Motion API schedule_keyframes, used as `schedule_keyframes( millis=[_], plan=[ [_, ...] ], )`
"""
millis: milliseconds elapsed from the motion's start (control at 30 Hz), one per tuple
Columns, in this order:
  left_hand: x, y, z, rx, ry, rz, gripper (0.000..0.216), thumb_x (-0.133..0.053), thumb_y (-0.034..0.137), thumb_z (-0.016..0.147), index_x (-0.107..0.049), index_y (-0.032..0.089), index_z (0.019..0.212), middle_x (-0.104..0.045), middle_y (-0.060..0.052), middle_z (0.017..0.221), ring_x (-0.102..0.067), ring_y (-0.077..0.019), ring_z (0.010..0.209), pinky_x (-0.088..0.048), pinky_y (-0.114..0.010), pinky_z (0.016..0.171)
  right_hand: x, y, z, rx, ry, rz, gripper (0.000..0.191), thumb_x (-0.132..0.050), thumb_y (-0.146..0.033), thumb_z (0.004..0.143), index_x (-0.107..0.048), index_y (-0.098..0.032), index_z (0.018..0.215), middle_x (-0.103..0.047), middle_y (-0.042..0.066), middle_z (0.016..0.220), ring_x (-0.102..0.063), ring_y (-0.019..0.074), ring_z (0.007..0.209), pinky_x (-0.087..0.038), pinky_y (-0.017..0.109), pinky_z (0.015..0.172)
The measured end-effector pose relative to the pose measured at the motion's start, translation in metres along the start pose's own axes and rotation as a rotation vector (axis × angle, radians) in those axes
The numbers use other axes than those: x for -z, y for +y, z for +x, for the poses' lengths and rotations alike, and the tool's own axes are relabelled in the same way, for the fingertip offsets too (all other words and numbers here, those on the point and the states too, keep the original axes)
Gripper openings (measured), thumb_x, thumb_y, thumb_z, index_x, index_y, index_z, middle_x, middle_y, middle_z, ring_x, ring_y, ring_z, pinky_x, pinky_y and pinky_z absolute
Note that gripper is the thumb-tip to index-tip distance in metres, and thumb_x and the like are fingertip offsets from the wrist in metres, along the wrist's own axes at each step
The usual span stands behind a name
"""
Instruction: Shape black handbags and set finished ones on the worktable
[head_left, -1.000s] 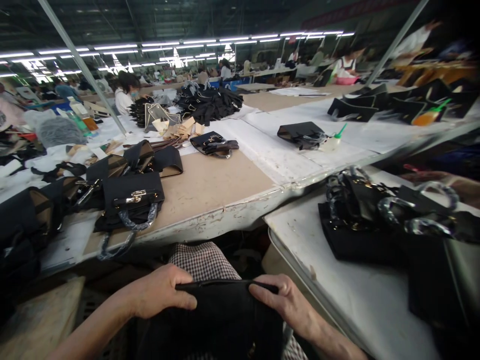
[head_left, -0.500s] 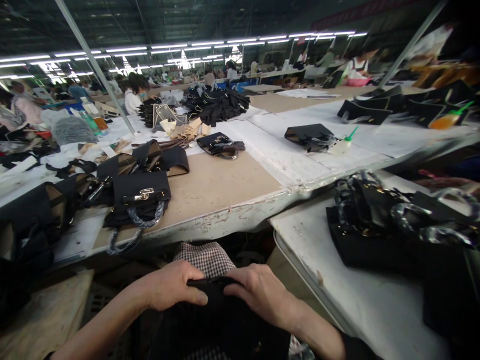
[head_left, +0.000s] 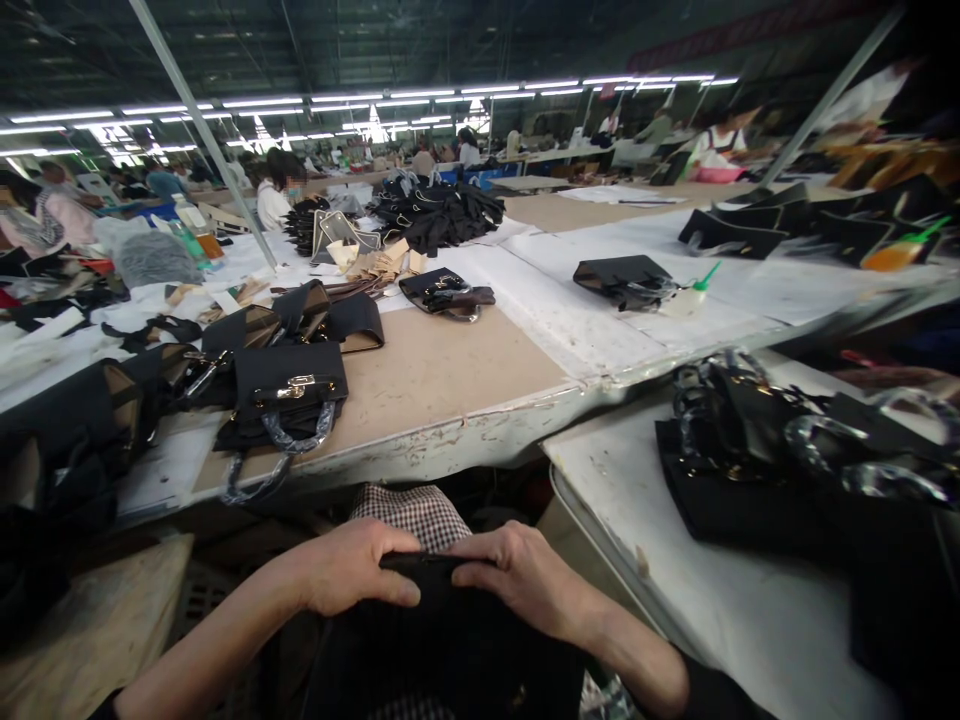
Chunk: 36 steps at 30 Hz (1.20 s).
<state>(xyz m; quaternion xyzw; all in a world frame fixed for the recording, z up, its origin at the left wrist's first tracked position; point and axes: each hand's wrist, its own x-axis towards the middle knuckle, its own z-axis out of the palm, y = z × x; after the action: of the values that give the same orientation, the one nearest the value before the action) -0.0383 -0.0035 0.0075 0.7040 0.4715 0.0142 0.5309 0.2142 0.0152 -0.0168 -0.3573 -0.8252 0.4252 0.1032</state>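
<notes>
Stretching across the view, the long tabletop [head_left: 450, 370] carries paper sheets and scattered black goods. A white side tabletop [head_left: 675, 590] juts toward the person on the right, bearing a heap of black handbags [head_left: 735, 480] with wrapped handles. Below both, on the person's checked lap, lies the black bag [head_left: 450, 650], its top edge turned up toward the camera. The left hand [head_left: 349, 580] clamps that edge from the left, fingers curled over it. The right hand [head_left: 525, 580] grips the same edge just beside it, fingers bent down onto the fabric, and the two hands almost touch. On the tabletop's near left sits a clasp handbag [head_left: 289, 390] with a gold lock, its handles hanging over the edge. Farther right stands a small squeeze bottle [head_left: 686, 298] with a green nozzle. The red banner [head_left: 720, 28] under the roof is too blurred to read.
</notes>
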Motion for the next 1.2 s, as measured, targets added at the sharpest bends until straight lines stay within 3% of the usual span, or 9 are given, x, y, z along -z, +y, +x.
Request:
schedule_keyframes(
  millis=[100,200,433,633,833,1067,1200],
  plan=[
    [-0.001,0.002,-0.001,-0.017,0.015,-0.013,0.023,-0.071,0.032,0.080,-0.074,0.023,0.100,-0.059,0.006,0.078,-0.051,-0.0139,0.073,-0.035,-0.020,0.064,-0.002,0.002,0.000,0.005,0.001,-0.011,0.016,-0.063,-0.031,0.096,-0.078,-0.029,0.094,-0.069,-0.006,0.071,-0.064,0.0132,0.070,-0.041,0.021,0.067],
    [-0.001,0.002,-0.001,-0.022,0.006,-0.012,0.022,-0.071,0.033,0.081,-0.075,0.023,0.100,-0.058,0.006,0.075,-0.050,-0.0133,0.070,-0.034,-0.020,0.063,-0.004,0.002,-0.001,0.014,-0.011,-0.009,0.018,-0.062,-0.031,0.096,-0.078,-0.026,0.090,-0.069,-0.005,0.071,-0.063,0.0124,0.069,-0.041,0.021,0.067],
    [-0.002,0.004,-0.002,-0.045,0.027,0.110,0.028,-0.071,0.045,0.084,-0.069,0.019,0.076,-0.046,0.008,0.064,-0.043,-0.0105,0.063,-0.029,-0.021,0.058,0.000,-0.002,-0.002,0.086,-0.051,-0.002,0.017,-0.063,-0.023,0.094,-0.075,-0.022,0.082,-0.061,-0.006,0.065,-0.056,0.0103,0.064,-0.036,0.021,0.062],
    [-0.006,0.003,-0.001,-0.043,0.054,0.132,0.031,-0.066,0.044,0.088,-0.061,0.019,0.072,-0.043,0.008,0.065,-0.041,-0.0104,0.064,-0.027,-0.022,0.058,-0.005,-0.003,0.006,0.125,-0.062,-0.085,0.029,-0.060,-0.035,0.097,-0.069,-0.020,0.074,-0.056,-0.005,0.062,-0.052,0.0101,0.062,-0.033,0.023,0.060],
    [-0.006,-0.001,-0.001,-0.025,0.048,0.145,0.035,-0.067,0.042,0.086,-0.050,0.018,0.065,-0.038,0.008,0.062,-0.037,-0.0100,0.061,-0.024,-0.023,0.055,-0.013,0.002,0.012,0.119,-0.028,-0.194,0.031,-0.058,-0.035,0.099,-0.064,-0.019,0.073,-0.061,-0.003,0.065,-0.055,0.0121,0.066,-0.035,0.025,0.066],
    [-0.001,-0.001,0.001,-0.039,0.011,0.119,0.035,-0.065,0.041,0.086,-0.049,0.019,0.064,-0.042,0.007,0.062,-0.040,-0.0106,0.061,-0.028,-0.021,0.057,0.018,0.037,-0.029,-0.032,-0.106,-0.108,0.040,-0.052,-0.036,0.100,-0.060,-0.017,0.066,-0.053,-0.004,0.060,-0.048,0.0105,0.058,-0.033,0.023,0.057],
    [-0.004,0.004,0.007,-0.048,0.033,0.131,0.037,-0.067,0.042,0.085,-0.049,0.019,0.063,-0.040,0.007,0.060,-0.039,-0.0108,0.059,-0.026,-0.022,0.056,0.035,0.055,-0.057,-0.107,-0.182,0.060,0.036,-0.046,-0.039,0.103,-0.072,-0.018,0.088,-0.067,0.001,0.074,-0.059,0.0147,0.068,-0.043,0.024,0.062]
  ],
)
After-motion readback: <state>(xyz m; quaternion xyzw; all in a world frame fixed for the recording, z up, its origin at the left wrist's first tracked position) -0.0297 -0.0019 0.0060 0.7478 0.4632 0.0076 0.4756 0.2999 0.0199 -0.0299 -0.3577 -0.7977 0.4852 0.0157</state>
